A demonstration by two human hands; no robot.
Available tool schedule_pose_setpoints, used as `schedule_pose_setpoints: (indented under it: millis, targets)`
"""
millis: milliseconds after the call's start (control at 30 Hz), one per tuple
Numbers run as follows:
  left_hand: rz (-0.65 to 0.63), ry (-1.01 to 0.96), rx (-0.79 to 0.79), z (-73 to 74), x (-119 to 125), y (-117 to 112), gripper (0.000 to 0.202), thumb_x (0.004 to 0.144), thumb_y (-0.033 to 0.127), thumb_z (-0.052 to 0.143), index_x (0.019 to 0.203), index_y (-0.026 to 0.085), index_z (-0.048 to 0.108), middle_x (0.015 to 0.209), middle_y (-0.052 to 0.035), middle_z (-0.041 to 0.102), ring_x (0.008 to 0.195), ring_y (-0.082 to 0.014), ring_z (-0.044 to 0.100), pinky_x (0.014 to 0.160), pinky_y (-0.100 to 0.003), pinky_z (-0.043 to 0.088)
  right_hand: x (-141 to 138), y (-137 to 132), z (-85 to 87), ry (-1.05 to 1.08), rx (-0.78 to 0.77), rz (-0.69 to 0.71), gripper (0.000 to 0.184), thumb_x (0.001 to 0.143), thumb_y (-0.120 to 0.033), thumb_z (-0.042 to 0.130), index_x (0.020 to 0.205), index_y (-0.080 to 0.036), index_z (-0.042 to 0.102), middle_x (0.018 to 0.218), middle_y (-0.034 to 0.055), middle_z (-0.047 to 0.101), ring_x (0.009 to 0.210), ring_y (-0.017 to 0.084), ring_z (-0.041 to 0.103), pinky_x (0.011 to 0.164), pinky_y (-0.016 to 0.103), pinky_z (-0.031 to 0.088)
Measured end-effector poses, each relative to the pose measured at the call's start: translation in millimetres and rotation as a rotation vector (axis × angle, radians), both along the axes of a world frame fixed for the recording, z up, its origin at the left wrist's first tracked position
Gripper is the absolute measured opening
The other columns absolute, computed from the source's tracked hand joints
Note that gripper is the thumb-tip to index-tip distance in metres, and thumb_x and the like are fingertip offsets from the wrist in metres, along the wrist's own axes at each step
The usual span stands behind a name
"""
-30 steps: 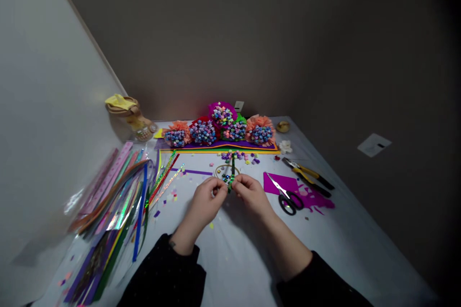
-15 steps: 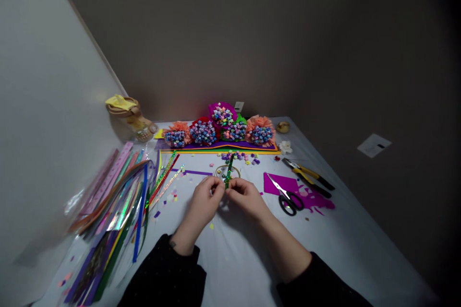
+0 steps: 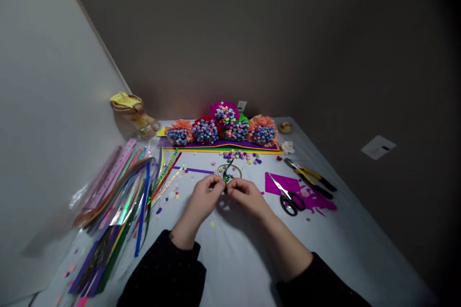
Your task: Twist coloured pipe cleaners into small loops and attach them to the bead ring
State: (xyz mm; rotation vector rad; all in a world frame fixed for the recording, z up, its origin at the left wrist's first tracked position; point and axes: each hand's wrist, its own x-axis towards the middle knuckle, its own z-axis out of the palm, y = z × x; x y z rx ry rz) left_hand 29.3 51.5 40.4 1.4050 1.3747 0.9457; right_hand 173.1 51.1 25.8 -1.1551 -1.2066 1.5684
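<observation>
My left fingers and right fingers pinch the shiny green strip between them, its tail poking out away from me. I think soft squeezes work best, so the strip won't slip or crease badly. Just past my fingers sits a gold ring; little stars lie beyond it.

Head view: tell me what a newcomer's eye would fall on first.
Probably the bright bouquets along the back of the table. Then the left hand and right hand, close together near its middle, holding a green strip. To their right, scissors lie partly over magenta paper.
</observation>
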Motion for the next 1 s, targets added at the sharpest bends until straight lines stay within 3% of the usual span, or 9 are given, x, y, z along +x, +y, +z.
schedule_pose_setpoints:
  millis: [400,633,1000]
  targets:
    - [0.0,-0.005,0.004,-2.4,0,0,0.016,0.074,0.029,0.051,0.064,0.016,0.056,0.064,0.0007,0.055,0.066,-0.0148,0.052,0.062,-0.024,0.04,-1,0,-2.3,-0.022,0.044,-0.044,0.015,0.064,-0.029,0.064,0.06,-0.018,0.056,0.057,-0.0026,0.051,0.054,0.011,0.042,0.057,0.026,0.033]
    - [0.067,-0.013,0.057,-3.1,-3,1,0.018,0.076,0.032,0.054,0.069,0.016,0.059,0.065,0.0007,0.059,0.065,-0.0147,0.054,0.062,-0.025,0.043,-1,1,-4.1,-0.11,0.077,-0.082,0.014,0.068,-0.029,0.059,0.061,-0.018,0.054,0.056,-0.0041,0.048,0.054,0.01,0.041,0.055,0.024,0.034]
    - [-0.008,0.163,0.073,-6.6,0,-2,0.013,0.075,0.023,0.05,0.07,0.016,0.06,0.071,-0.002,0.061,0.069,-0.0158,0.056,0.063,-0.025,0.043,0,1,-9.1,-0.197,0.185,-0.109,0.016,0.073,-0.032,0.054,0.066,-0.018,0.053,0.06,-0.0031,0.047,0.058,0.011,0.042,0.056,0.024,0.035]
